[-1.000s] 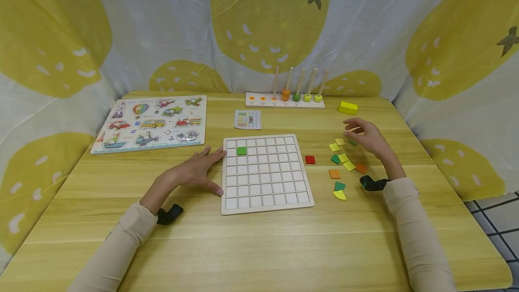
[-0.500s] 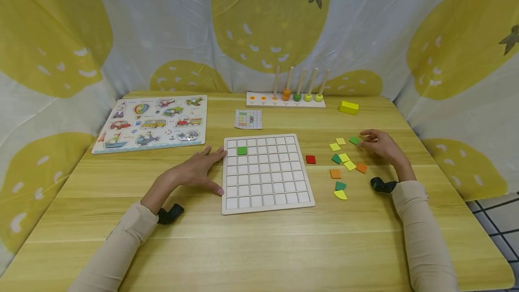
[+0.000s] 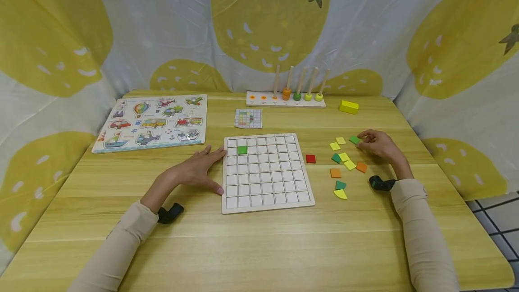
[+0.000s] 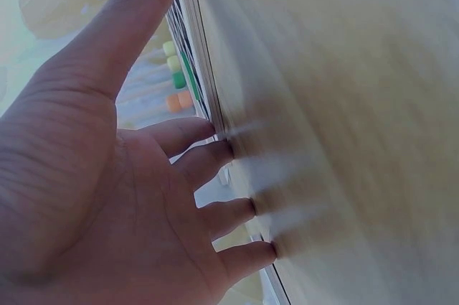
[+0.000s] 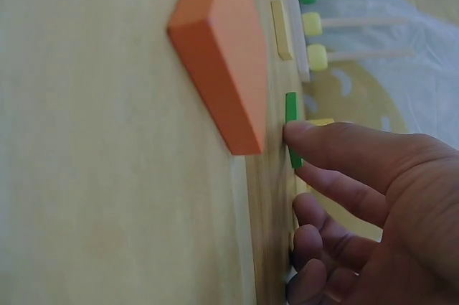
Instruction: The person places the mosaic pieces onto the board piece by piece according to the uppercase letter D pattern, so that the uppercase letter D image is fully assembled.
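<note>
At the right of the table, my right hand (image 3: 379, 144) has its thumb and index finger at the right end of a green square tile (image 3: 354, 139). The right wrist view shows the thumb on the tile's near side, the other fingers curled beneath. My left hand (image 3: 198, 170) is spread at the left edge of the white grid board (image 3: 267, 209), thumb and fingertips against its side. One bright green tile (image 3: 242, 150) lies in a cell near the board's upper left corner. Yellow tiles (image 3: 349, 165), a dark green piece (image 3: 336, 158) and an orange tile (image 3: 361, 167) lie close by the right hand.
A red tile (image 3: 310, 159) lies just right of the board. Behind the board sits a small pattern card (image 3: 248, 118). Farther back stands a peg rack (image 3: 285, 102) with coloured beads, and a yellow block (image 3: 349, 107). A vehicle puzzle board (image 3: 152, 123) lies back left.
My right hand has moved right and down from above the green tile to its right end, then stayed nearly still there. The left hand and the board have stayed in place.
</note>
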`<state>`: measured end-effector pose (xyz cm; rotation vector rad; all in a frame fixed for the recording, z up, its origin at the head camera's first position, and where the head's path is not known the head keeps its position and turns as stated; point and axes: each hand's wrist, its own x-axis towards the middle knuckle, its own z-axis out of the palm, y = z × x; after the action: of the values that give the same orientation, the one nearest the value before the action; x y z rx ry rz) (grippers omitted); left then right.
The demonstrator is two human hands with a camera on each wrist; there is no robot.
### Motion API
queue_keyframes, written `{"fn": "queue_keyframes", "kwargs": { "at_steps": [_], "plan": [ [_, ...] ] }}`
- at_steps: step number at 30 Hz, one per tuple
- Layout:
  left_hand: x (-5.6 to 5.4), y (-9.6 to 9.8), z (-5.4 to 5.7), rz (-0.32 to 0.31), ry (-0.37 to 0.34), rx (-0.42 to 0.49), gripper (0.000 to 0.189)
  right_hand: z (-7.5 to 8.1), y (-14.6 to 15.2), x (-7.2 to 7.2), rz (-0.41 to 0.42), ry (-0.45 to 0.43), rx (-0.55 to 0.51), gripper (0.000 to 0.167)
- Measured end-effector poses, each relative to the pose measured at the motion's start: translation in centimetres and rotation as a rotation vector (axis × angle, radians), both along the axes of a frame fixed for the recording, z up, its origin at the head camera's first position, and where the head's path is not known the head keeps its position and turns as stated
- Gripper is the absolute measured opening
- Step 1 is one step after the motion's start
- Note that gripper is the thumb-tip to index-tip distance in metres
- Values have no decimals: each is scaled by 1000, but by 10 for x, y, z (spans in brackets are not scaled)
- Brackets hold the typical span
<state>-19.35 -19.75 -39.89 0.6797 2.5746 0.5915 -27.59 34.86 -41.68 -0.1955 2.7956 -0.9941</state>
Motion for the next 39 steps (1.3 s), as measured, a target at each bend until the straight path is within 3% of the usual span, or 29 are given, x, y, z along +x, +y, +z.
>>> {"fn": "queue_keyframes", "kwargs": {
  "at_steps": [16, 21, 37, 39],
  "plan": [
    [1, -1, -1, 1, 0, 7, 115, -3, -1, -2, 5, 32, 8, 38],
    [1, 0, -1, 1, -3, 11, 115, 1, -8, -1, 14, 35, -63, 41],
    [0, -1, -3, -10, 17, -1, 115, 22, -88, -8, 141, 84, -156, 35],
    [-1, -1, -3, -8, 16, -10, 114, 32, -105, -4, 161, 73, -180, 35]
  ]
}}
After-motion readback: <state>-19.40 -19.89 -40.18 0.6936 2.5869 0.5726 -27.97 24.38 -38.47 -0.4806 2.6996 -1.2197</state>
